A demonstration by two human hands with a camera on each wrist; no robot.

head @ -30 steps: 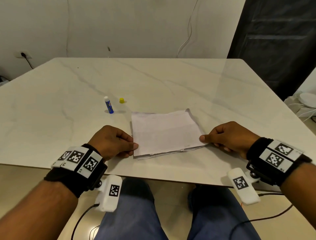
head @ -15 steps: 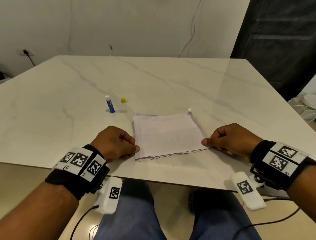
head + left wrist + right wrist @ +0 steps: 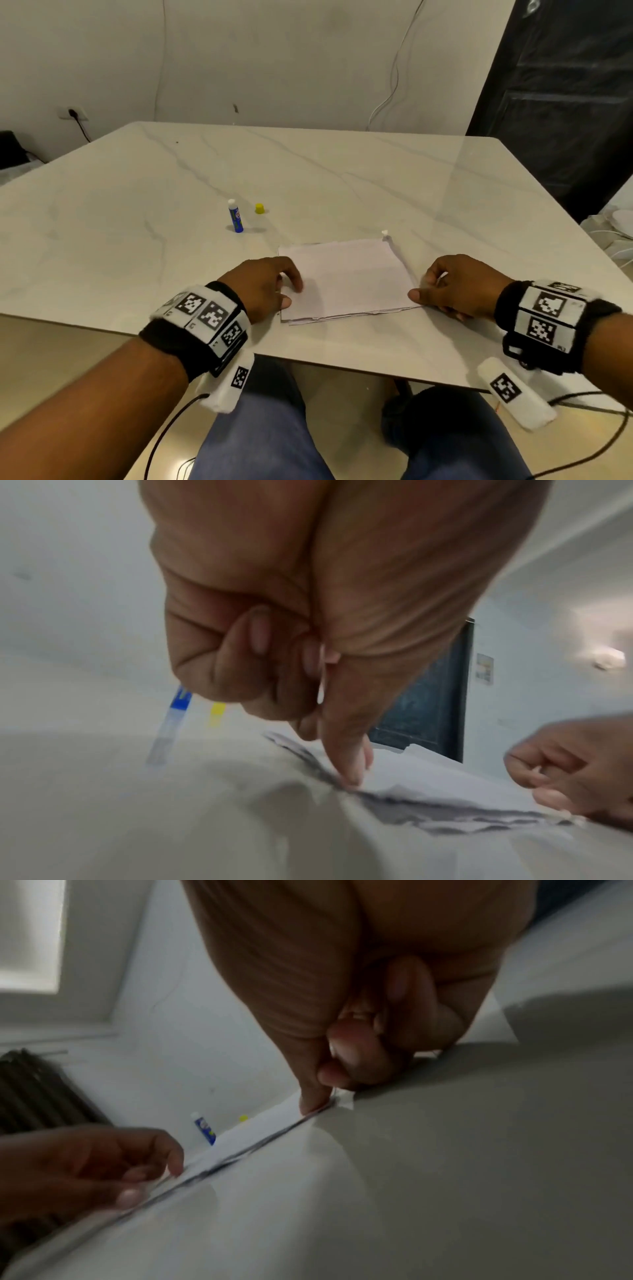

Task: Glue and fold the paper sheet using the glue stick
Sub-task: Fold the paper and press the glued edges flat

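Note:
A folded white paper sheet (image 3: pixel 346 277) lies flat on the marble table (image 3: pixel 342 171) near its front edge. My left hand (image 3: pixel 291 293) pinches the sheet's near-left corner, thumb at the edge and index finger on top. In the left wrist view the thumb tip of my left hand (image 3: pixel 352 775) presses the paper sheet (image 3: pixel 428 783). My right hand (image 3: pixel 424 287) pinches the near-right corner, with a strip of the right edge showing between its fingers. The blue glue stick (image 3: pixel 235 216) stands upright and uncapped behind the left hand. Its yellow cap (image 3: pixel 259 208) sits beside it.
A small white scrap (image 3: pixel 385 233) lies at the sheet's far-right corner. The table's front edge (image 3: pixel 342 368) runs just below the hands, with my knees under it. A wall socket (image 3: pixel 73 112) and a dark door (image 3: pixel 565 102) are behind the table.
My left index finger has come forward onto the top of the sheet. My right fingers have closed in on the right edge. Glue stick and cap have not moved.

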